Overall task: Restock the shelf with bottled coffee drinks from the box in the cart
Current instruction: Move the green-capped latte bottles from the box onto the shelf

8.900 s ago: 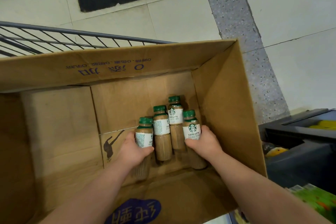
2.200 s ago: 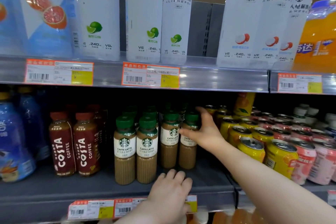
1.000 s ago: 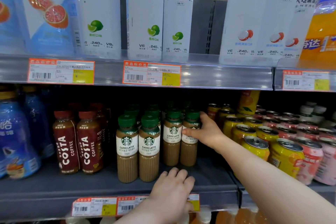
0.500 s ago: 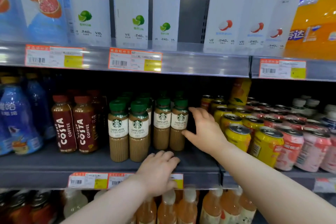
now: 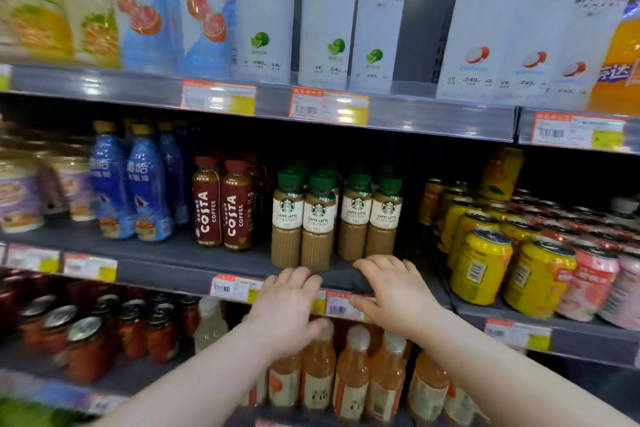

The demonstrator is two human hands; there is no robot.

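Note:
Several green-capped Starbucks caffe latte bottles [image 5: 318, 222] stand in rows on the middle shelf [image 5: 166, 255], two pairs at the front with more behind. My left hand [image 5: 285, 310] rests on the shelf's front edge just below the left pair, fingers loosely bent and holding nothing. My right hand [image 5: 393, 291] lies over the shelf edge below the right pair, fingers spread and holding nothing. Neither hand touches a bottle. The box and the cart are out of view.
Red Costa coffee bottles [image 5: 223, 206] stand left of the lattes, blue bottles [image 5: 138, 184] further left. Yellow and pink cans [image 5: 512, 253] fill the shelf on the right. Tall white bottles [image 5: 329, 10] line the shelf above; orange drinks [image 5: 349, 371] sit on the shelf below.
My right hand has let go of the right front latte bottle and dropped to the shelf edge. The view has pulled back and shifted left; my left hand stays on the edge.

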